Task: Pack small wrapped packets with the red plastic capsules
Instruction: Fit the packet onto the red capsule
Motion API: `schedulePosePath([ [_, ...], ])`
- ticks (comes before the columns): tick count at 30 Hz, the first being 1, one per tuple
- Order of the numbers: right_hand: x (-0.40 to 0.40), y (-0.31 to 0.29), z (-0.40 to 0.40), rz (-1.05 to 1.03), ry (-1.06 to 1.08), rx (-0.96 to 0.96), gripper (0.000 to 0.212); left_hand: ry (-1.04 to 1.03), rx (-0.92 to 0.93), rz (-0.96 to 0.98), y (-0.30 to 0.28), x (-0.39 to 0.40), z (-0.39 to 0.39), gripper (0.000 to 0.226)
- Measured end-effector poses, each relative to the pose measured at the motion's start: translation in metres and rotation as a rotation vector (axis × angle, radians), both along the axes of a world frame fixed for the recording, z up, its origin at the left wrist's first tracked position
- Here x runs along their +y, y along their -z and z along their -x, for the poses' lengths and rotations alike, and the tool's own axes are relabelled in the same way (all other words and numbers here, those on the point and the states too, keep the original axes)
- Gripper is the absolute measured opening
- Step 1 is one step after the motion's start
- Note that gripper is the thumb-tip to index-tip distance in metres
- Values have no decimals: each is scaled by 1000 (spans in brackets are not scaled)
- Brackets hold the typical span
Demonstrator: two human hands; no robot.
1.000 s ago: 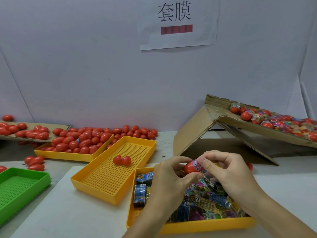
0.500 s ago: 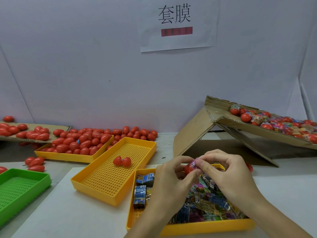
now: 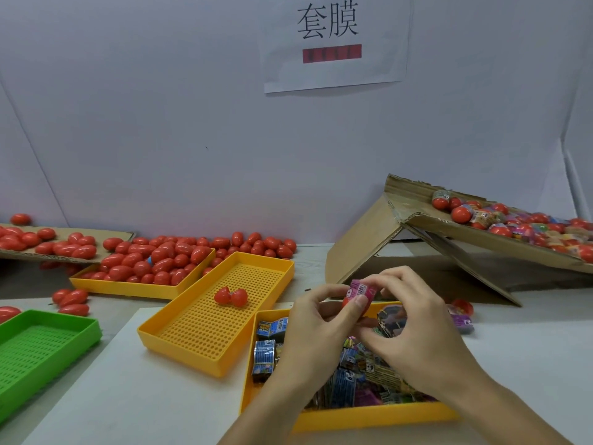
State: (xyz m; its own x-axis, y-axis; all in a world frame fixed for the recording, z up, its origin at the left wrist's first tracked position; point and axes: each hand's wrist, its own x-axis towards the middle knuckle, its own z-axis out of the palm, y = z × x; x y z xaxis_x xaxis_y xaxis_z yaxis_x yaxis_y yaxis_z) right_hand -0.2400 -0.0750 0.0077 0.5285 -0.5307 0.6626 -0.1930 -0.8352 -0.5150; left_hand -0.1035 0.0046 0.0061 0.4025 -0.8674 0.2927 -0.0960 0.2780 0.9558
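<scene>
Three yellow trays and a green tray (image 3: 41,345) sit on the pale table (image 3: 134,409). From the left: the green one, then a far yellow tray (image 3: 128,285) heaped with red capsules (image 3: 154,261), then a perforated yellow tray (image 3: 205,348) holding a split capsule (image 3: 230,297). The near yellow tray (image 3: 369,415) holds wrapped packets (image 3: 263,358). Above it, the left hand (image 3: 316,335) and right hand (image 3: 414,326) meet, fingers curled together on a pink packet (image 3: 362,290) pressed against a red capsule half (image 3: 346,302); the packet stands roughly upright, its long axis tilted slightly right. Rightmost, a tilted cardboard flap (image 3: 362,242) carries packed capsules (image 3: 500,220). A paper sign (image 3: 333,40) hangs on the grey wall.
</scene>
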Motion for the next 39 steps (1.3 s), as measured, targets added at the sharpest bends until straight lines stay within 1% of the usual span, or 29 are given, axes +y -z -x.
schedulePosePath([
  [3, 2, 1, -1, 88, 71, 11, 46, 5, -6, -11, 1, -1, 0, 31],
  [7, 3, 1, -2, 108, 123, 7, 42, 12, -25, -27, 2, -1, 1, 30],
  [12, 3, 2, -1, 132, 125, 11, 47, 51, -19, -56, 2, -2, 2, 42],
  [14, 2, 2, 0, 129, 105, 4, 48, 68, 1, -65, 1, -1, 2, 44],
  [17, 2, 3, -2, 119, 56, -12, 48, 64, -20, -81, 0, 0, 1, 43],
  [19, 3, 4, -2, 113, 29, -7, 48, 73, -42, -86, 2, 0, 2, 35],
  [21, 2, 4, -2, 88, -10, -3, 48, 92, -110, -88, 2, 0, 3, 28],
  [26, -1, -5, 0, 38, -215, -12, 42, 171, -181, -115, 3, 0, 4, 18],
  [29, 0, -10, 2, 9, -268, -20, 45, 182, -233, -134, 4, 0, 4, 18],
  [32, -1, -11, 3, -3, -286, -11, 48, 194, -245, -142, 3, 1, 3, 19],
  [36, -3, -8, 2, 4, -283, -9, 40, 208, -210, -114, 2, 1, 2, 21],
  [39, -2, -5, 2, 4, -265, -25, 44, 197, -162, -85, 2, 1, 1, 28],
])
